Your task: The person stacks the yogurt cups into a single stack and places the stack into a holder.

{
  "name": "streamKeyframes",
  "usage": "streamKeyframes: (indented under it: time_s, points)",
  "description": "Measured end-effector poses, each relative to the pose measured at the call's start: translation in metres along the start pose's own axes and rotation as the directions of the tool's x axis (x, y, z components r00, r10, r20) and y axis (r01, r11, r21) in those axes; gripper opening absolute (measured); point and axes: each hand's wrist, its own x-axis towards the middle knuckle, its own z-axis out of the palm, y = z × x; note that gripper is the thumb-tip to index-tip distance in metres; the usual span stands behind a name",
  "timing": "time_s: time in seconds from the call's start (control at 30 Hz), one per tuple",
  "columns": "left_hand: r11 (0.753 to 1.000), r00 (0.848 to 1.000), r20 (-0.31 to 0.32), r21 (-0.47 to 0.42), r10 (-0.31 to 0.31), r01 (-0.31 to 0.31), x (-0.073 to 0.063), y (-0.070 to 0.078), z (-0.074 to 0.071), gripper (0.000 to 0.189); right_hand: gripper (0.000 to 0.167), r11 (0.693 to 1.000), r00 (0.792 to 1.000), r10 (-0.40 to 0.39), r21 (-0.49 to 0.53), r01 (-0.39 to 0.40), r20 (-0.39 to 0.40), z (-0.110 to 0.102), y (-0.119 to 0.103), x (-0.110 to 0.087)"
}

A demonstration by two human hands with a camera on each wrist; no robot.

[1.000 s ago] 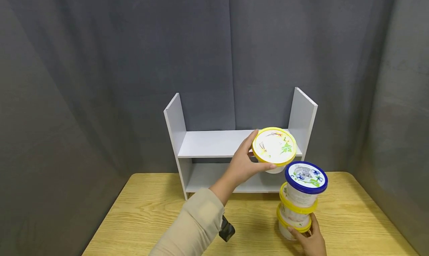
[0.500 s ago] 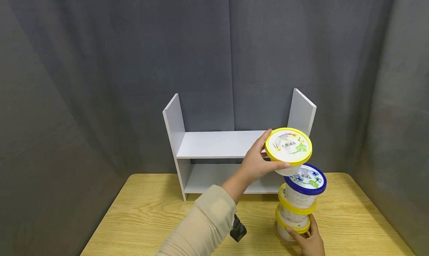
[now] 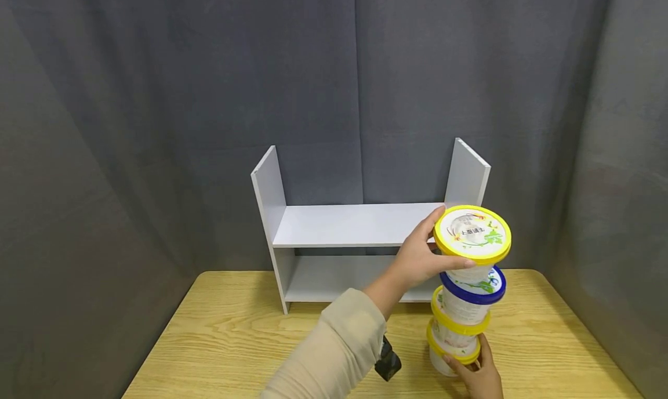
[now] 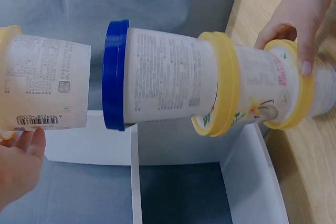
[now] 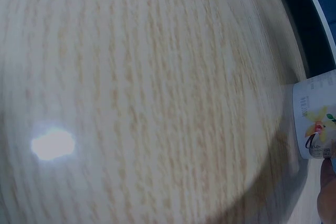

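In the head view my left hand (image 3: 420, 258) grips a white tub with a yellow lid (image 3: 472, 234) by its lid rim. It hangs over a three-tub stack. The left wrist view shows a gap between its base and the blue-lidded tub (image 4: 163, 74), the stack's top one. Under that are a yellow-lidded tub (image 4: 257, 85) with printed flowers and a lower yellow-lidded tub (image 3: 442, 361) standing on the table. My right hand (image 3: 482, 376) holds the lowest tub near its lid, thumb and fingers around the rim. The right wrist view catches only part of a tub (image 5: 317, 119) and a fingertip.
Behind the stack to the left stands a white two-tier shelf (image 3: 334, 225) with tall side panels. The wooden table (image 3: 219, 329) has rounded back corners. A grey curtain (image 3: 313, 86) hangs behind and along both sides.
My left hand has carried the yellow-lidded tub rightward from in front of the shelf to above the blue-lidded tub. The right hand and the stack have stayed in place.
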Motion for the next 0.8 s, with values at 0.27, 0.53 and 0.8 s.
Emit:
streamKeyframes:
  time_s: [0.27,0.53,0.8]
  points:
    - [0.999,0.999,-0.002,0.034,-0.033,0.033,0.004,-0.002,0.008,0.088,0.122,0.999,0.999,-0.031,-0.013,0.03,-0.022,0.002,0.001,0.0]
    - [0.995,0.997,-0.016,0.067,-0.076,0.077,0.006,-0.005,0.012,0.088,0.119,1.0,1.0,-0.022,-0.008,0.021,-0.011,0.0,0.001,-0.001]
    - [0.989,0.994,-0.026,0.102,-0.102,0.104,0.006,-0.005,0.017,0.087,0.114,0.999,0.999,-0.03,-0.015,0.029,-0.018,0.0,0.006,0.0]
